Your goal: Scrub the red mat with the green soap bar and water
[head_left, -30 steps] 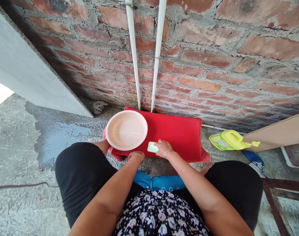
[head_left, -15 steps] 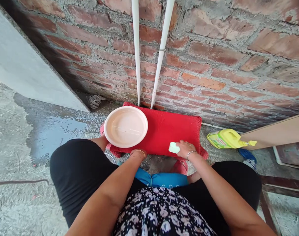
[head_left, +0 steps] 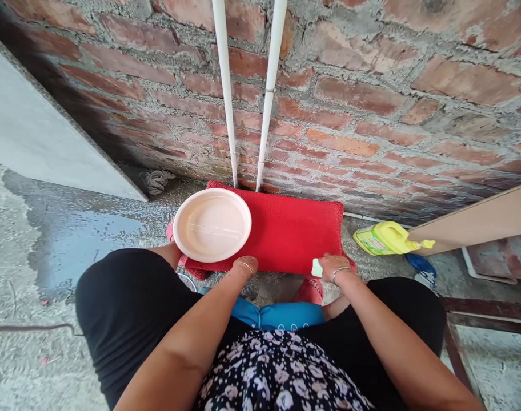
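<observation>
A red cloth with a nubbly border lies spread over a low rectangular support. At its near edge, my left hand is closed on the cloth, its fingertips partly hidden. My right hand grips a pale green block that looks like a bar of soap, low over the right front part of the cloth. Most of the block is covered by my fingers. A pale pink basin rests on the left end of the cloth, just beyond my left hand.
Two white pipes run down the brick wall behind the cloth. A yellow detergent jug stands to the right by a tan board. On the left are a grey panel, a crumpled rag and wet floor.
My right hand has slid the pale green block rightward along the cloth's front edge, and less of the block shows. My left hand stays at the near edge. The view has shifted slightly.
</observation>
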Demonstrator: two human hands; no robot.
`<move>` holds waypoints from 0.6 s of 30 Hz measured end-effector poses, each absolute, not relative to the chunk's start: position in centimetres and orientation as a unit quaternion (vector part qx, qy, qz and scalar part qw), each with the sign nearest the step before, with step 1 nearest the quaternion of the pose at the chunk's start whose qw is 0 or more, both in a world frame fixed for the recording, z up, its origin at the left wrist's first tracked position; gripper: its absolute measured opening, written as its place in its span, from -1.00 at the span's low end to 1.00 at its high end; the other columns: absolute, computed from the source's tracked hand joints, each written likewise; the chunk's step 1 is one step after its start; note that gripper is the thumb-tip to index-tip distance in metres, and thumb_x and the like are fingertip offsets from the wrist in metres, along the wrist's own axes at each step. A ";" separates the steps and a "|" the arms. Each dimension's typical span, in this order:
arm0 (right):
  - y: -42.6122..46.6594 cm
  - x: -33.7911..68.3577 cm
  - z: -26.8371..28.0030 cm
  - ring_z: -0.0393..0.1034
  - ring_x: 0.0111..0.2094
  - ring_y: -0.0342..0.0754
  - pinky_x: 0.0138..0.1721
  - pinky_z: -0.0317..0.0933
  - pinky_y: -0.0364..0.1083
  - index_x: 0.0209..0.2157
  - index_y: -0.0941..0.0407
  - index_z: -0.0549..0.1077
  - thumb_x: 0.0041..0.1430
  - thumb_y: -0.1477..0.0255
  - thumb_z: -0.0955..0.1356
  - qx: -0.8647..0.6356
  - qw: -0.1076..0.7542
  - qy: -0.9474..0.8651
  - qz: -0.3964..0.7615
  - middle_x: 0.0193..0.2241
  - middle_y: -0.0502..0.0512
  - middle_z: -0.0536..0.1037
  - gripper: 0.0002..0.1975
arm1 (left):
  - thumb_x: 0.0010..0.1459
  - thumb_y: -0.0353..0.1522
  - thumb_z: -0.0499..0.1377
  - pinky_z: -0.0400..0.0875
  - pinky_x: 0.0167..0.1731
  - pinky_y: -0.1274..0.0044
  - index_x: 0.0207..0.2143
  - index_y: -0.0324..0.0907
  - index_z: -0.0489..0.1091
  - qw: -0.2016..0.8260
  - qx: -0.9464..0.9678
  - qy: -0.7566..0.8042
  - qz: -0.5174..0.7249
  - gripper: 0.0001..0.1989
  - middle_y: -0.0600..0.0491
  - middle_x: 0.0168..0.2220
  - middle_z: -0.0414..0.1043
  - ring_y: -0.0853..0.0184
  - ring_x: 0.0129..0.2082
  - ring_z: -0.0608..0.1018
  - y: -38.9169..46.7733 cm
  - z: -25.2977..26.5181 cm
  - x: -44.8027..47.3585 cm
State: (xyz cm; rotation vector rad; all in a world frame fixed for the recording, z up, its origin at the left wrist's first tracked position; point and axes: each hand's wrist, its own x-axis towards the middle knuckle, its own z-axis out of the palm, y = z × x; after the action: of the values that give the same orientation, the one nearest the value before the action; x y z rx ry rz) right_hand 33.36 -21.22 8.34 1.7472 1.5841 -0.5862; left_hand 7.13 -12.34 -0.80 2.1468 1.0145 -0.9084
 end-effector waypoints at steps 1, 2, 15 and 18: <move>-21.1 33.9 8.9 0.41 -0.16 0.10 -0.20 0.19 -0.03 -0.12 0.09 0.47 -0.06 0.42 0.36 0.685 0.342 0.604 -0.221 -0.16 0.24 0.46 -0.62 | -0.03 -0.44 0.19 0.40 -0.05 0.37 -0.04 -0.29 0.43 0.291 0.802 0.393 -0.343 -0.57 -0.28 -0.05 0.45 0.12 0.01 0.47 -12.2 -0.8 7.3; -20.7 33.9 9.3 0.40 -0.16 0.09 -0.21 0.19 -0.03 -0.10 0.07 0.46 -0.04 0.40 0.35 0.693 0.325 0.606 -0.216 -0.15 0.22 0.46 -0.61 | -0.03 -0.46 0.18 0.39 -0.04 0.36 -0.03 -0.30 0.42 0.289 0.797 0.402 -0.346 -0.56 -0.29 -0.03 0.44 0.12 0.02 0.46 -12.1 -0.7 7.4; -12.1 24.2 4.9 0.29 -0.02 0.05 -0.06 0.10 -0.01 0.06 -0.06 0.31 0.00 0.32 0.35 0.661 0.202 0.675 -0.258 -0.03 0.13 0.35 -0.48 | -0.13 -0.51 0.23 0.44 -0.10 0.34 -0.08 -0.26 0.46 0.316 0.764 0.400 -0.395 -0.54 -0.24 -0.09 0.48 0.10 -0.04 0.50 -13.0 -0.9 7.5; -14.8 31.2 6.1 0.34 -0.07 0.06 -0.12 0.14 -0.02 0.04 -0.03 0.34 -0.03 0.33 0.37 0.705 0.256 0.618 -0.235 -0.05 0.15 0.37 -0.48 | -0.07 -0.50 0.19 0.41 -0.06 0.33 -0.02 -0.30 0.42 0.313 0.774 0.411 -0.366 -0.53 -0.28 -0.02 0.43 0.10 0.02 0.46 -12.2 -0.8 7.7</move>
State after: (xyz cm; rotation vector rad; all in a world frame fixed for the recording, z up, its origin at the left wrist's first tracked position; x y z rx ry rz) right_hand 31.17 -14.77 6.13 1.9146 1.6779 -0.6393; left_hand 7.67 -12.17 -0.81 2.0401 1.0840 -0.9659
